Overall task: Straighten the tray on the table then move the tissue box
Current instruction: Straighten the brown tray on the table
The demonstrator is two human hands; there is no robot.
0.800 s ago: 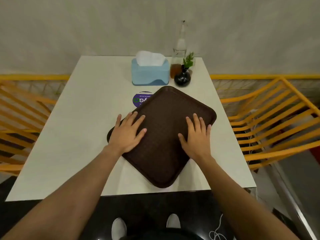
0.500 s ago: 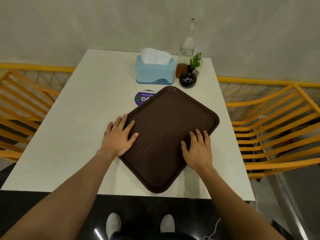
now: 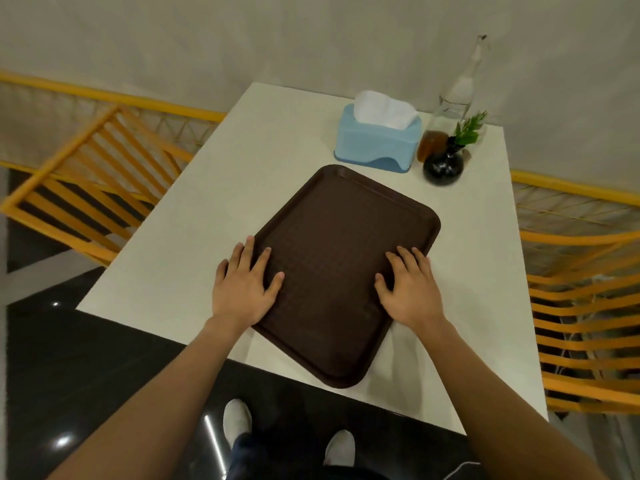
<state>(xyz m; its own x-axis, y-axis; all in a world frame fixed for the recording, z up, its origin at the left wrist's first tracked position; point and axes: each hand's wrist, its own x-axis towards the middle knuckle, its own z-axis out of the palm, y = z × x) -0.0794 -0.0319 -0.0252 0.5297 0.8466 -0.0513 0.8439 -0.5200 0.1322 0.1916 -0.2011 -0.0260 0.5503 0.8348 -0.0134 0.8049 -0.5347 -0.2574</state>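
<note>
A dark brown tray [image 3: 337, 244] lies on the white table [image 3: 207, 209], its long sides roughly in line with the table's sides. My left hand [image 3: 242, 285] rests flat on the tray's left edge, fingers spread. On the tray's right edge my right hand [image 3: 410, 289] lies flat in the same way. Neither hand closes around anything. A light blue tissue box [image 3: 375, 143] with white tissue sticking out stands just beyond the tray's far end, apart from both hands.
A black round vase with a green sprig [image 3: 445, 161], a small brown jar [image 3: 429, 147] and a tall clear glass bottle [image 3: 457, 88] stand right of the tissue box. Yellow slatted chairs [image 3: 585, 306] flank the table. A wall is behind.
The tray has turned clockwise under both hands and now covers the purple round sticker. My hands slid to its side edges. The view has shifted, so the table sits tilted in frame.
</note>
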